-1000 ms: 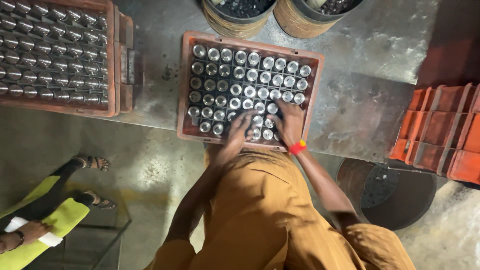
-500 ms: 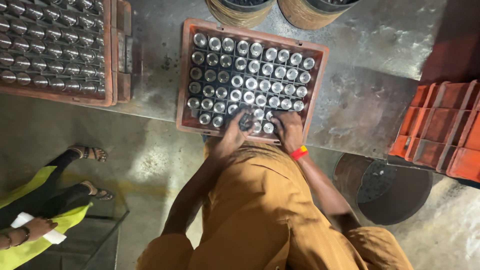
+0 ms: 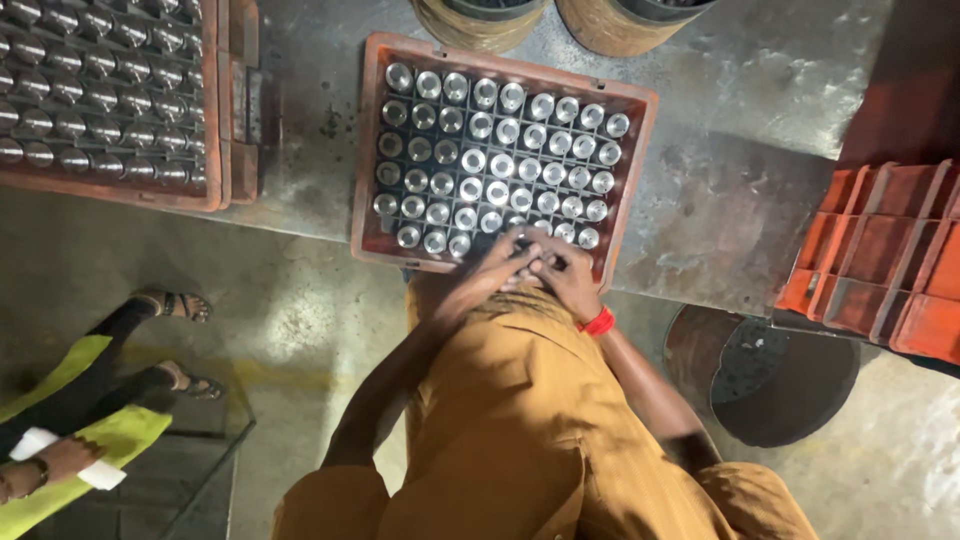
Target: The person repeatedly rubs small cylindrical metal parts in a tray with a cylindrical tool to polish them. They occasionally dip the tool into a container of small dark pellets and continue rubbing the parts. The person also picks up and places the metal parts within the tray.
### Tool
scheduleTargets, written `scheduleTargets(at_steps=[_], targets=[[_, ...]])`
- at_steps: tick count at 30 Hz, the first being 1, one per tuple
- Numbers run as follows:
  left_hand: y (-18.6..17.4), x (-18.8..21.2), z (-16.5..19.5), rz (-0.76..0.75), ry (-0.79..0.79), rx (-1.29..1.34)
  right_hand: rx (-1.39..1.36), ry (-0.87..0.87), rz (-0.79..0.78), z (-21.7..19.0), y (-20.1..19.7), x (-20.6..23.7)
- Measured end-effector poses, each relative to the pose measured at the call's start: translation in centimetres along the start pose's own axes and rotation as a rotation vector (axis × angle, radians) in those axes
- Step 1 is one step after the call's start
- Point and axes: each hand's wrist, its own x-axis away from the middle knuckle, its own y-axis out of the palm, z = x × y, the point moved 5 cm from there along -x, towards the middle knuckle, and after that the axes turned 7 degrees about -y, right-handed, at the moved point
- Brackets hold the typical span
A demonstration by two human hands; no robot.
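An orange-red plastic crate point(image 3: 372, 150) with a black grid insert is seen on the grey concrete surface, at about 12 o'clock from the person, slightly skewed so that its far right corner is turned toward 1 o'clock. Its cells are filled with upright shiny metal cylinders point(image 3: 500, 165), shown end-on as round silver tops set in neat rows. The near edge of the crate, at 6 o'clock, is overlapped by both hands. The left hand point(image 3: 492, 272) and the right hand point(image 3: 562, 276) are pressed together there, fingers bent over the cylinders in the nearest row; what is gripped cannot be told.
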Motion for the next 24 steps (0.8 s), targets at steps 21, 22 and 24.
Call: scheduleTargets(at_steps=[21,22,24], targets=[[-2.9,-1.3,-2.2,0.099,-0.055,0.509,0.776,-0.544,-0.261,-0.3,1.5,-0.6],[-2.8,-1.3,-2.2,0.098,-0.053,0.509,0.793,-0.554,-0.248,-0.6,1.8,-0.6],[-2.5,-1.5,-1.9,0.08,0.017,0.451,0.814,-0.547,-0.234,-0.9,1.8,-0.6]])
